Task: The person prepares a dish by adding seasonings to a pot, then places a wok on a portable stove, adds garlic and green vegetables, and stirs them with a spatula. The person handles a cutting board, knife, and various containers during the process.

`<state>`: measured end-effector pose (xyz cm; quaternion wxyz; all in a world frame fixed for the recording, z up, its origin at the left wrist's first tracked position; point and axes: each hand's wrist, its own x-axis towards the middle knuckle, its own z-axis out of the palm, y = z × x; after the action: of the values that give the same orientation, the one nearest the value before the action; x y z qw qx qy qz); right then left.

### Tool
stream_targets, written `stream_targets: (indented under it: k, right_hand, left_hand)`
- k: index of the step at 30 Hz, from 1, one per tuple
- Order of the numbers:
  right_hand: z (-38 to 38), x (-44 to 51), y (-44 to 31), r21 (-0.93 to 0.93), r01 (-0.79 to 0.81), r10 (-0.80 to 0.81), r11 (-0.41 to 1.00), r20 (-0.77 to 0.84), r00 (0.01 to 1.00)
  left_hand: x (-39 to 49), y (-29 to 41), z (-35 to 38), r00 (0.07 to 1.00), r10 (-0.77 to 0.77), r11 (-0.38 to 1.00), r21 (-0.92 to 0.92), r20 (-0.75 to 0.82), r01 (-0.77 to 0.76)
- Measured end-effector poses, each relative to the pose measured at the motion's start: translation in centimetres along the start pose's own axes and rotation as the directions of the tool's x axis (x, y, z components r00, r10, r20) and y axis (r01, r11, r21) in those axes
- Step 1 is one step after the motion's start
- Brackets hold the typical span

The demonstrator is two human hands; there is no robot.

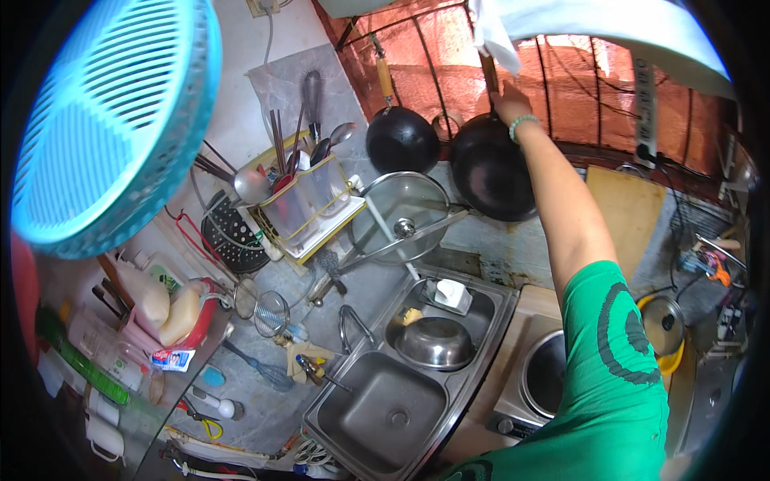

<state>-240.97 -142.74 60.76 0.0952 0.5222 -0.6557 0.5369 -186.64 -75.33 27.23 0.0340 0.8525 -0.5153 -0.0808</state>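
My right hand (512,103), with a beaded bracelet at the wrist, reaches up to the barred window and grips the wooden handle (488,71) of a large black wok (492,165). The wok hangs upright against the wall below the bars, its right side partly behind my forearm. To its left, a smaller black frying pan (403,141) hangs by a handle with a yellowish wooden grip (384,73). A white cloth (494,33) drapes just above my hand. A glass pot lid (400,207) stands lower left of the wok. My left hand is out of view.
Below is a double-bowl steel sink (385,415) with an upturned metal basin (436,343) in the rear bowl. A cooker (529,361) sits beside it, partly behind my sleeve. A utensil caddy (307,198) hangs on the wall. A blue plastic basket (120,120) juts in at upper left.
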Motion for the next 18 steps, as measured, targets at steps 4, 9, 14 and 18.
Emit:
stream_targets:
  k: [4,9,14,18]
  right_hand:
    - [3.5,4.5,0.5,-0.088,-0.044,0.047,0.995,0.031,0.998]
    - [3.3,6.4,-0.5,-0.118,-0.085,0.089,0.989,0.027,0.996]
    - [-0.3,2.5,-7.0,0.053,0.359,-0.339,0.932,-0.229,0.913]
    - [-5.4,-5.2,-9.3,0.399,0.271,-0.381,0.876,0.228,0.896]
  left_hand:
    - [0.3,1.7,-0.1,0.990,-0.081,0.995,0.060,0.119,0.074]
    - [1.1,3.1,-1.3,0.970,-0.151,0.984,0.120,0.189,0.130]
    - [1.7,4.0,-2.6,0.987,0.110,0.994,-0.011,-0.121,-0.112]
    - [1.2,4.0,-0.4,0.997,0.075,0.997,-0.028,-0.034,-0.076]
